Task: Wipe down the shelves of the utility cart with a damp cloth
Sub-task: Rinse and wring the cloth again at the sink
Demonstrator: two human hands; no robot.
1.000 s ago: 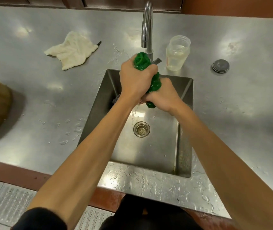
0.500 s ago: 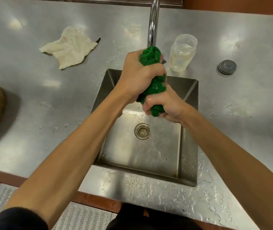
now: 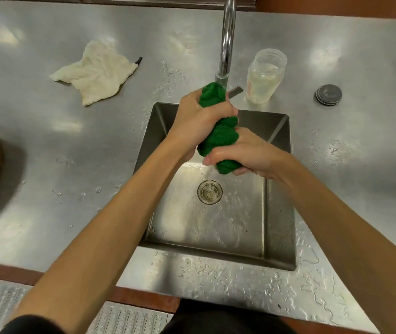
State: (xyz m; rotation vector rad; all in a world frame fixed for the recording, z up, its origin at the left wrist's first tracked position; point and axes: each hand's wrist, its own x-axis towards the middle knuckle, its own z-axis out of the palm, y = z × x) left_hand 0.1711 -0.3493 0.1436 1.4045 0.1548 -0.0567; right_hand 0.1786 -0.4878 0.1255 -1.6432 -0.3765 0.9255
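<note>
While water trickles into the steel sink (image 3: pixel 280 237), left hand (image 3: pixel 199 119) and right hand (image 3: pixel 247 153) clench the twisted, nubby green cloth (image 3: pixel 221 138).

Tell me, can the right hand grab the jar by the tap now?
Probably not yet: the right hand grips the green cloth with the left hand. If it let go, the way looks free, since the jar stands on the counter just behind the sink with nothing between.

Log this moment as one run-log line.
step: wringing green cloth over sink | left grip: holds upper end | right grip: holds lower end | water: falling to drain
</note>
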